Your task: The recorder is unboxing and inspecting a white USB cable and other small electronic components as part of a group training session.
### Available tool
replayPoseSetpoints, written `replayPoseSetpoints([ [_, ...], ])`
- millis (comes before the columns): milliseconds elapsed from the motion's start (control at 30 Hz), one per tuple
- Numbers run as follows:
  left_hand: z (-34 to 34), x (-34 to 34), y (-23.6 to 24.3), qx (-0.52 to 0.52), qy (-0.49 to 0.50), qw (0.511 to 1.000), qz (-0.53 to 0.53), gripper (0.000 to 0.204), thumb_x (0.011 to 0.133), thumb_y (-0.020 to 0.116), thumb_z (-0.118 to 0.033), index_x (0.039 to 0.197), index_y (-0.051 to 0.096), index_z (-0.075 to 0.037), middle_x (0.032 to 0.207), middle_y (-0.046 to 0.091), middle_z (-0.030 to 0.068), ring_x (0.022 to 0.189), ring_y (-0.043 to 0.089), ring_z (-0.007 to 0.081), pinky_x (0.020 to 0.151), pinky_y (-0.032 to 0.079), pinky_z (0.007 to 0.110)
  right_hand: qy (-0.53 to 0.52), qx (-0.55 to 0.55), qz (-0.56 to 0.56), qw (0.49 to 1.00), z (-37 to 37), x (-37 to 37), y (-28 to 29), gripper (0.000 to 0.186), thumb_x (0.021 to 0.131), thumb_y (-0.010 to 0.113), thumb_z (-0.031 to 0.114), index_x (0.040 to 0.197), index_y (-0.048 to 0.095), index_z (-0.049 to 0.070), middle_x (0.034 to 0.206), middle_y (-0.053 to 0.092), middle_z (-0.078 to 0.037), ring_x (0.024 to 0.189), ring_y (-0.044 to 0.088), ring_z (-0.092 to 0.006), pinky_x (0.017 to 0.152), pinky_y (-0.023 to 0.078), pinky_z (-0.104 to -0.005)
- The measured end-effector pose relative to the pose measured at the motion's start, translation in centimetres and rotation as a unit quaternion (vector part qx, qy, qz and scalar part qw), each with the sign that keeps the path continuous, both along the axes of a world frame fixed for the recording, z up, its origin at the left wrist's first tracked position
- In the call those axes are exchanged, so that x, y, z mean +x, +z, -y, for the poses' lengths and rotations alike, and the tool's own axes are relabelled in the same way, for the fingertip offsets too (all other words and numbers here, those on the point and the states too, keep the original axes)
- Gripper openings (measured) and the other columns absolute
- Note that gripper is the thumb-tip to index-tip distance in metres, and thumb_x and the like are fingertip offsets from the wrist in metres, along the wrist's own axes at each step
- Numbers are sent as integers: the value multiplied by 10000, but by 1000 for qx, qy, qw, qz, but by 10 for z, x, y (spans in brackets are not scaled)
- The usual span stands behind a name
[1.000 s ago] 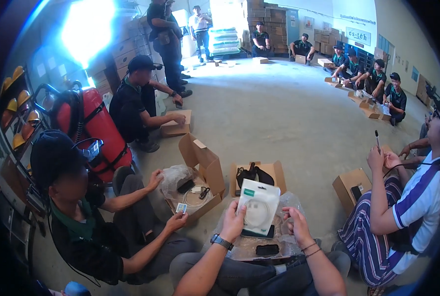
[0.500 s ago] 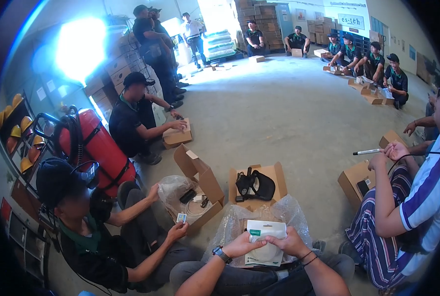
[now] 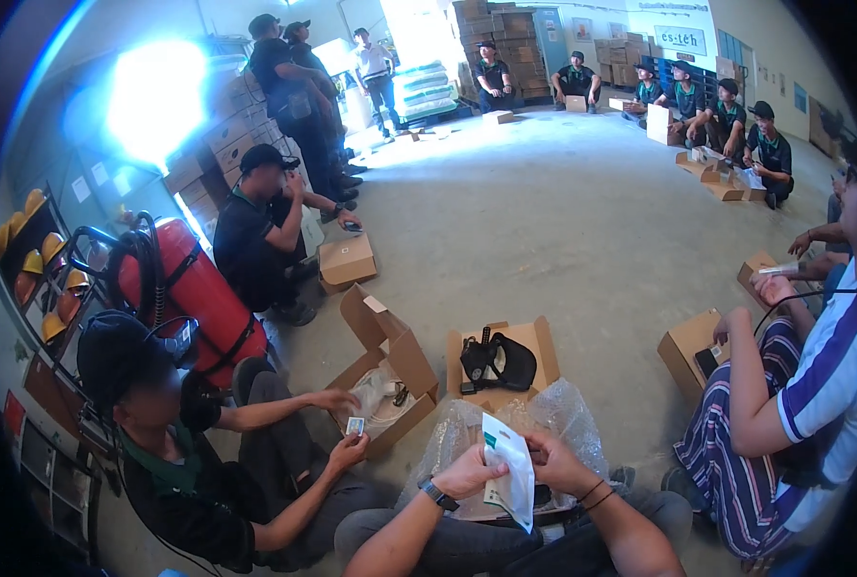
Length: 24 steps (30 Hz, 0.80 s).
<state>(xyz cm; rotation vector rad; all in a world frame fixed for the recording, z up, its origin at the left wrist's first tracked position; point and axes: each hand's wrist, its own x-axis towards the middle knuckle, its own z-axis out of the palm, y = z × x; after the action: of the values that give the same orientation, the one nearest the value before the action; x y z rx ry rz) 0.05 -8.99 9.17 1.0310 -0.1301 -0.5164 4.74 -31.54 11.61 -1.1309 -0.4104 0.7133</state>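
A white flat packet with a green patch is tilted, one side edge toward me, above my lap. My left hand grips its left side, thumb on the front. My right hand is closed at its upper right edge, the fingertips partly hidden behind it. Crumpled bubble wrap spreads beneath and beyond both hands. Past it, a black cap with a black device attached lies in an open cardboard box.
At my left, a seated person holds a small card beside an open box with white cable. On the right, someone in a striped garment holds a pen near another box. A red cylinder stands far left. Other people sit around the floor.
The packet has turned from facing me to edge-on. My right hand has shifted to its upper right edge. The left neighbour's hand moved from the clear wrap into the box.
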Motion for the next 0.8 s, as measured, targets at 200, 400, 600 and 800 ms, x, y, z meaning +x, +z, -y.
replayPoseSetpoints([
  [200,14,-1,23,101,-35,994,15,273,891,853,-128,1079,658,-93,1010,699,-22,1017,644,79,954,512,294,4,-82,57,995,0,-6,-2,973,775,901,-4,1595,385,95,1005,511,22,900,584,-48,787,540,-217],
  [400,12,2,12,168,-48,981,86,1007,823,915,-184,1566,235,-140,1456,528,87,1345,533,186,1129,447,378,-10,-68,194,978,2,0,-10,1162,664,980,79,1635,344,121,1344,580,-95,1235,604,-208,1026,535,-356],
  [600,18,-2,9,193,-46,972,128,1411,798,933,-224,1667,-179,-211,1689,276,135,1515,375,270,1208,383,437,55,-162,144,975,5,-2,13,1207,619,1006,177,1634,358,97,1542,511,-120,1356,543,-235,1143,464,-386],
  [800,25,1,3,68,-190,975,91,1146,866,861,-311,1692,94,-100,1657,340,159,1451,450,226,1215,369,411,159,-18,159,974,-7,-10,-40,888,784,929,307,1519,510,38,1374,648,-98,1281,595,-215,1055,512,-373],
])
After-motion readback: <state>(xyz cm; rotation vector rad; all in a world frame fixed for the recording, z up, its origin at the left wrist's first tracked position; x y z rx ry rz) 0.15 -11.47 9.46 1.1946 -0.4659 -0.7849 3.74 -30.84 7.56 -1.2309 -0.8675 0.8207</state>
